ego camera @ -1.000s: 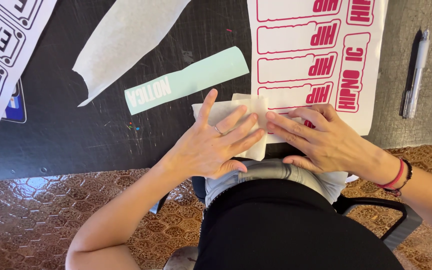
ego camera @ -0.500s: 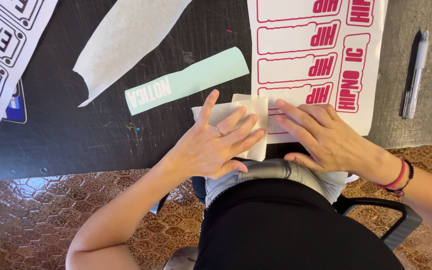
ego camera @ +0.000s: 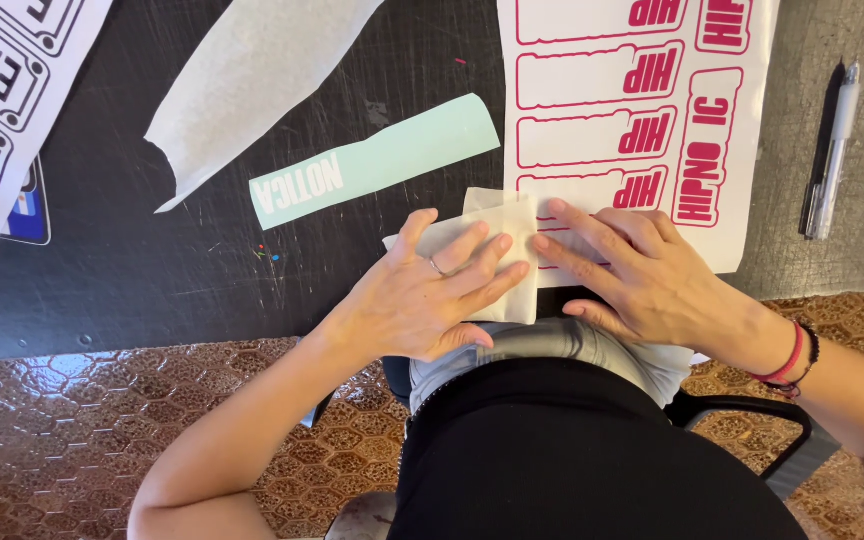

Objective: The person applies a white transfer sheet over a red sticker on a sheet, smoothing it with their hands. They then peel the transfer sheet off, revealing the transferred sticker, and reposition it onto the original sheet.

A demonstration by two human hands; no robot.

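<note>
A black, scratched tabletop (ego camera: 152, 280) sits above a brown hexagon-tiled floor (ego camera: 72, 440). A white sheet with pink stickers (ego camera: 642, 110) lies along its far right side, a plain backing paper (ego camera: 252, 90) and a mint green strip (ego camera: 382, 160) nearer the middle. At the near edge, the left hand (ego camera: 422, 300) presses flat, fingers spread, on a small translucent paper piece (ego camera: 507, 225). The right hand (ego camera: 642, 280) rests spread beside it. A pen (ego camera: 832, 150) lies far right.

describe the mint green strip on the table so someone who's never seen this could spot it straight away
Start at the big white sheet with pink lettering on the dark table. Just left of its lower half lies the mint green strip, slanting, above the left hand. It alone is pale green, with white letters at its lower left end.
</note>
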